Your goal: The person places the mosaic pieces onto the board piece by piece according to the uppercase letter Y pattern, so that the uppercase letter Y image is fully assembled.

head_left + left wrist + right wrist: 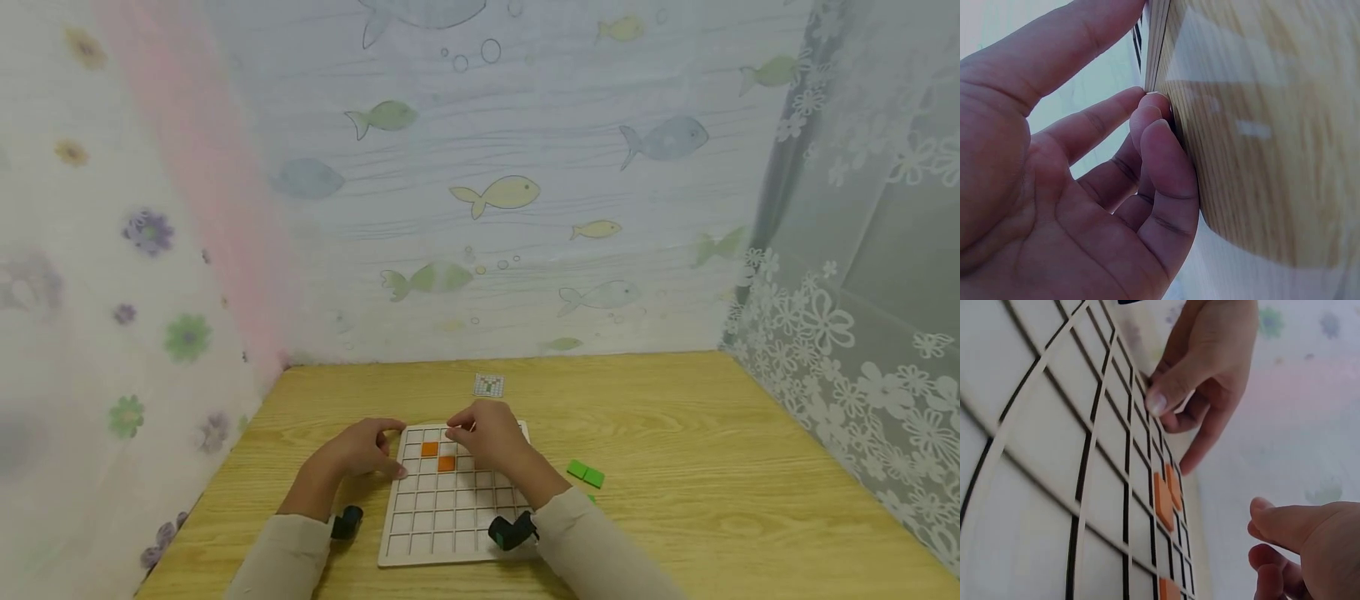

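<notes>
A white grid board (pixel 423 522) lies on the table. Two orange square tiles (pixel 430 450) sit in cells of its upper left part; a third orange tile (pixel 1169 589) shows low in the right wrist view. At the board's left edge my left hand (pixel 363 450) rests with thumb and index finger spread along the rim, the other fingers bent beside it. Over the upper cells hovers my right hand (pixel 491 437), thumb and forefinger bent. The right wrist view shows a gap between its fingertips (pixel 1261 519) with nothing visible in it. Part of the board is hidden beneath that arm.
Several green tiles (pixel 585 473) lie right of the board, one partly behind the right sleeve. A small card with a grid pattern (pixel 489 385) is behind the board on the wooden table (pixel 697 475). Printed curtains (pixel 480 250) hang at the back and sides.
</notes>
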A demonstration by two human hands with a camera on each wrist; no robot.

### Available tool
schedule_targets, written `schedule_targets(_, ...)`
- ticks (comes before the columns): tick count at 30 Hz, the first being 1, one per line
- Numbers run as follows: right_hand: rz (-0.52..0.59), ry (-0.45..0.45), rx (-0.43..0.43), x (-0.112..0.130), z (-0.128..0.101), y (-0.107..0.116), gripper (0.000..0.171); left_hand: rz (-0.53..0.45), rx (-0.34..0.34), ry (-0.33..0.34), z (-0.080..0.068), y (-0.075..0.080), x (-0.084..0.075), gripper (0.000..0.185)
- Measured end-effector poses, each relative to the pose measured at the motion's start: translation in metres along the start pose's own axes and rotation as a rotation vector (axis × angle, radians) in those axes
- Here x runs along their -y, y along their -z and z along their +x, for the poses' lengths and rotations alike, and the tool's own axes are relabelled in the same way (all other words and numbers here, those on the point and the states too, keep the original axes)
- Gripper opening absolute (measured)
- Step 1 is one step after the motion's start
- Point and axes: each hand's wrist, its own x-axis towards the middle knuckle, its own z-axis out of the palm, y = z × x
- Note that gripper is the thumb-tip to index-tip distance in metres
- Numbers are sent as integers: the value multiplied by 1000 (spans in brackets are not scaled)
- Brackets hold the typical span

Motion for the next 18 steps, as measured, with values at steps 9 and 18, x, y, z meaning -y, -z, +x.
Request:
schedule_targets(9,-23,6,34,-16,-10,20,24,-6,8,-23,-1,1,2,85)
schedule_targets(18,-61,59,27,-36,-22,45,21,8,0,-33,0,0,3,85)
